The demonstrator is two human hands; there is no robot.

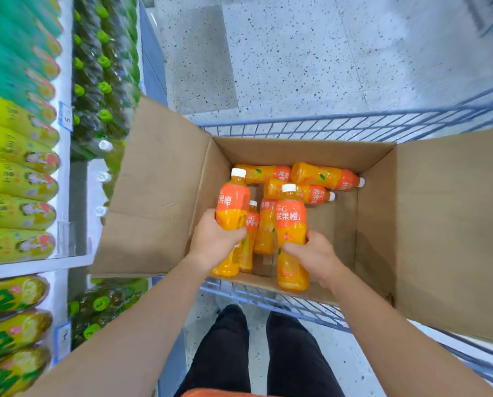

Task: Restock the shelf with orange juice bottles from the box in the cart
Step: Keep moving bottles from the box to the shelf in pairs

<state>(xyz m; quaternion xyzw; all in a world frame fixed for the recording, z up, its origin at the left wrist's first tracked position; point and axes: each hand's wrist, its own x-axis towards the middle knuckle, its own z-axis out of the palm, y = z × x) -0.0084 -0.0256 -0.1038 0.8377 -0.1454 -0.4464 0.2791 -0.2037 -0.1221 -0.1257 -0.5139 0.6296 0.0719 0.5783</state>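
1. Our cart point(354, 121) stands beside the shelf point(64, 262), keeping carries short.
2. The open box point(305, 153) keeps five bottles lying loose.
3. Our left hand point(213, 239) and right hand point(311, 253) each hold one orange juice bottle point(232, 207) upright in a closed grip, ready for shelving.

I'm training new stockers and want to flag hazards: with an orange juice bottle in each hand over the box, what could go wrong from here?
1. Each hand, left hand and right hand, grips its bottle () low on the body, so either could tip or slip on the way up.
2. The raised box flap stands between the box and the shelf; a bottle might clip it in passing.
3. The loose bottles lying in the box may roll when disturbed.
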